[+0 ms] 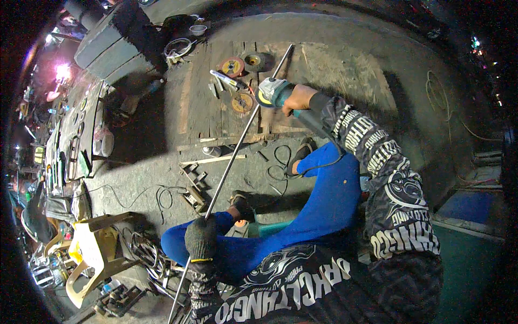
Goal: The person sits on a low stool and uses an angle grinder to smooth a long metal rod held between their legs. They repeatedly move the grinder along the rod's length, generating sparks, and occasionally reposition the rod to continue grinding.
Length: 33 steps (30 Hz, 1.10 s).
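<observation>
A long thin metal rod (231, 164) runs slantwise from the lower left up across a worn wooden board (194, 108). Wrapped round the rod beside my left knee is my left hand (200, 240), in a dark knitted glove. My bare right hand (298, 100) grips the body of a teal and grey angle grinder (278, 90). The grinder's yellowish disc (263, 100) is right at the rod; whether it touches I cannot tell. Close by on the board lie a red-rimmed disc (232, 67), a dark disc (254, 61), a worn tan disc (242, 101) and a white marker pen (226, 79).
A black cable (280, 162) loops over the floor near my feet. Metal brackets (193, 186) and a spray can (211, 150) are in front of the board. A yellow plastic chair (97, 248) stands at left, with coiled cables beside it. Farther left is a cluttered workbench (75, 135).
</observation>
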Each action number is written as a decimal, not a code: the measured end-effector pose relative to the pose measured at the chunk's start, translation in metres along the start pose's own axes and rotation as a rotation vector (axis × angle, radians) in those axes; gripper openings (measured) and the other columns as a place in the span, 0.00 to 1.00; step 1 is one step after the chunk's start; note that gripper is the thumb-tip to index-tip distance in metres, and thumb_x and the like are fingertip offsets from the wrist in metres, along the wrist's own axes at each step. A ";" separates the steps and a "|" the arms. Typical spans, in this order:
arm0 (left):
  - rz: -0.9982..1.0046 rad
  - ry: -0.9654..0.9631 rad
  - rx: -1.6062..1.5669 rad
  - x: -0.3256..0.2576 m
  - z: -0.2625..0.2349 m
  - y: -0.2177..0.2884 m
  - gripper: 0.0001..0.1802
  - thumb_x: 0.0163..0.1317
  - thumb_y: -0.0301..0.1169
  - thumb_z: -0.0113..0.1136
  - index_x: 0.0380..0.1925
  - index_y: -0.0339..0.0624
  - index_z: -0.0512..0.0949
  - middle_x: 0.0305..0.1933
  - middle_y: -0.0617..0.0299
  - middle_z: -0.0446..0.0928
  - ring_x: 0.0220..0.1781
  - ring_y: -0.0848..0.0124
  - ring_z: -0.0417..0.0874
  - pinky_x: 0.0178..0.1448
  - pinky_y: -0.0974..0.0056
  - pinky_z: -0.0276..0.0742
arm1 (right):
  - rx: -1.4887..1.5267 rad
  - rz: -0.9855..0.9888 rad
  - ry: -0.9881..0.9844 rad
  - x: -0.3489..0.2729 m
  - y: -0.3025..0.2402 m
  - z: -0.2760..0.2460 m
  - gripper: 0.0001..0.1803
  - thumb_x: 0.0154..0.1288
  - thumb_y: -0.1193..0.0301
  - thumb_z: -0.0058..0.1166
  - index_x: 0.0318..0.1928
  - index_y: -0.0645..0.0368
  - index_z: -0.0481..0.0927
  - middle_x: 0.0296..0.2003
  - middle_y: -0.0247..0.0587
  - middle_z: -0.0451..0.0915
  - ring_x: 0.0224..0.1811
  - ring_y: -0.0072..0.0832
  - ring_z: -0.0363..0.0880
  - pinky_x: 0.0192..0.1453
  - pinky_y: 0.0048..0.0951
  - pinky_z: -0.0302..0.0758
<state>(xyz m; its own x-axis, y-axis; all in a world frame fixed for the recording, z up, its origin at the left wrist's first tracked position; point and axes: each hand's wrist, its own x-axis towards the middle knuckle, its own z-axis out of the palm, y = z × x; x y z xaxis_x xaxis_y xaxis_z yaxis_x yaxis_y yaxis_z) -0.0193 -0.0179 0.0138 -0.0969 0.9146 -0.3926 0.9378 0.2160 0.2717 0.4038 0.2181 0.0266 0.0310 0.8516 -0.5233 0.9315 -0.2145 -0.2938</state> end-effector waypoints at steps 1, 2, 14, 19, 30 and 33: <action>0.001 0.003 -0.007 -0.003 0.000 -0.001 0.23 0.62 0.49 0.53 0.33 0.38 0.84 0.28 0.41 0.80 0.34 0.44 0.84 0.40 0.46 0.78 | -0.016 0.030 -0.011 0.003 0.004 -0.004 0.32 0.32 0.49 0.71 0.32 0.66 0.85 0.35 0.55 0.85 0.37 0.43 0.85 0.43 0.39 0.80; 0.001 0.006 -0.013 -0.007 -0.001 -0.001 0.23 0.62 0.49 0.53 0.33 0.38 0.84 0.28 0.41 0.80 0.34 0.44 0.84 0.39 0.46 0.78 | -0.027 0.051 -0.014 0.006 0.008 -0.007 0.32 0.34 0.48 0.71 0.34 0.63 0.86 0.37 0.53 0.85 0.40 0.42 0.85 0.46 0.38 0.80; -0.122 0.066 0.005 -0.024 -0.018 0.016 0.19 0.58 0.46 0.60 0.27 0.39 0.83 0.23 0.43 0.78 0.30 0.44 0.83 0.34 0.48 0.75 | 0.007 -0.097 -0.035 0.097 0.083 -0.064 0.28 0.42 0.49 0.70 0.38 0.57 0.88 0.42 0.48 0.86 0.43 0.38 0.84 0.47 0.36 0.78; -0.116 -0.024 -0.026 -0.030 -0.016 -0.015 0.16 0.57 0.43 0.60 0.25 0.40 0.81 0.25 0.46 0.80 0.26 0.48 0.80 0.30 0.49 0.71 | -0.173 -0.281 -0.009 0.133 0.116 -0.087 0.13 0.59 0.60 0.59 0.39 0.52 0.88 0.45 0.34 0.86 0.50 0.28 0.82 0.57 0.30 0.75; -0.067 -0.010 0.030 -0.034 -0.010 -0.035 0.18 0.58 0.43 0.62 0.20 0.40 0.78 0.19 0.44 0.75 0.25 0.43 0.80 0.27 0.47 0.70 | -0.259 -0.386 -0.093 0.221 0.159 -0.128 0.14 0.62 0.66 0.53 0.48 0.48 0.85 0.50 0.35 0.83 0.49 0.30 0.81 0.58 0.34 0.74; -0.084 -0.014 0.067 -0.033 -0.011 -0.034 0.18 0.59 0.43 0.62 0.21 0.39 0.79 0.20 0.43 0.75 0.26 0.42 0.80 0.27 0.47 0.70 | -0.175 -0.402 -0.137 0.233 0.162 -0.132 0.13 0.63 0.67 0.53 0.46 0.49 0.85 0.49 0.36 0.83 0.48 0.30 0.81 0.57 0.33 0.74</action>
<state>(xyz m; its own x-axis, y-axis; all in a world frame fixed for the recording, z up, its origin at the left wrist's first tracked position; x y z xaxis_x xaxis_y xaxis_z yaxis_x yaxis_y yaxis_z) -0.0515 -0.0519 0.0274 -0.1716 0.8891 -0.4242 0.9469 0.2678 0.1782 0.6100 0.4452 -0.0378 -0.3824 0.7772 -0.4997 0.9075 0.2142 -0.3615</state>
